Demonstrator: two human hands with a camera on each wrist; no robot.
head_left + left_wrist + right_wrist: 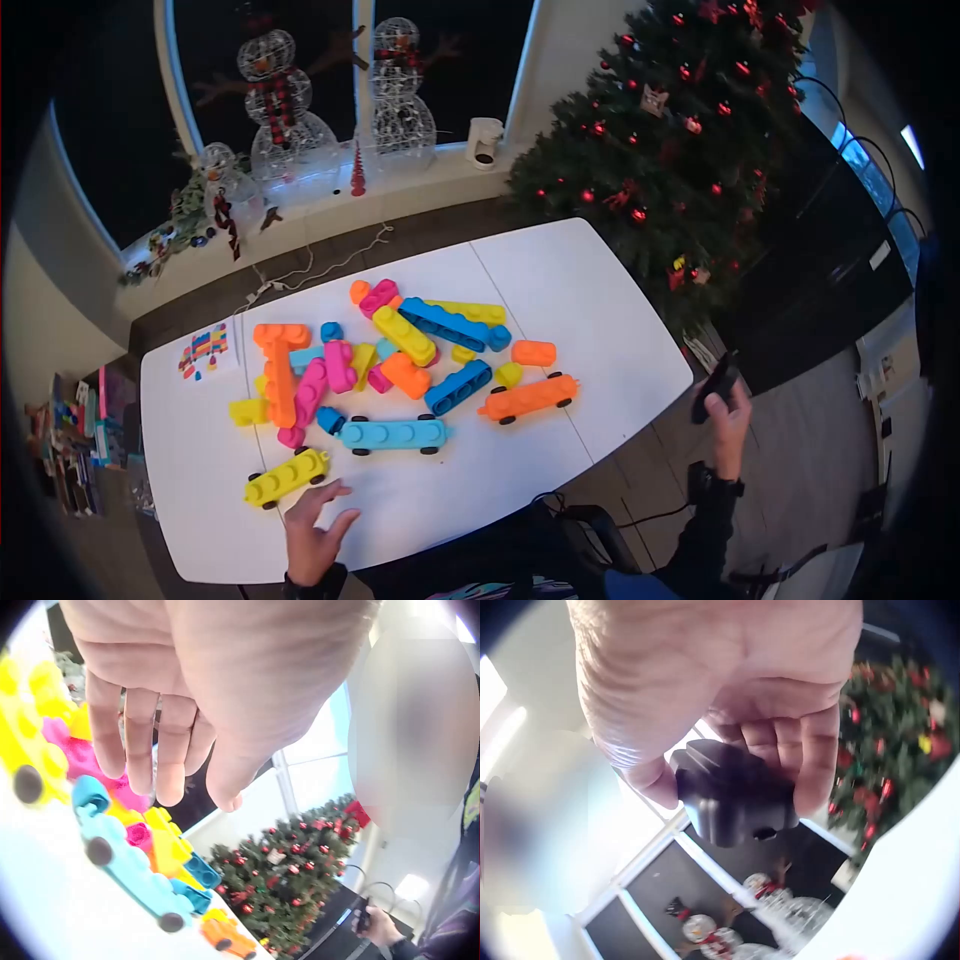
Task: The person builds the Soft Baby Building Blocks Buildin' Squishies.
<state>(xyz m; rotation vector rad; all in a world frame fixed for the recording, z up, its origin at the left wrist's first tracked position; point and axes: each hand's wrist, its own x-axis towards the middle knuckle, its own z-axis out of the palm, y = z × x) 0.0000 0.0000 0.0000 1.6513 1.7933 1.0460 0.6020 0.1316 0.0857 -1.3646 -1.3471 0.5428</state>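
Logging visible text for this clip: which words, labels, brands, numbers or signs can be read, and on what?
None can be read in any view.
Printed picture sheet: shows colored blocks; any lettering is too small.
White label-like patch, far right: too small.
Books, far left: too small and blurred.
Black handheld device in the right hand: no lettering shows.
Yellow wheeled block: no lettering shows.

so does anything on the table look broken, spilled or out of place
Nothing looks broken or spilled. Mildly askew: the dark blue block near the orange wheeled base lies tipped, its hollow underside showing, while that base stands upright on its wheels.
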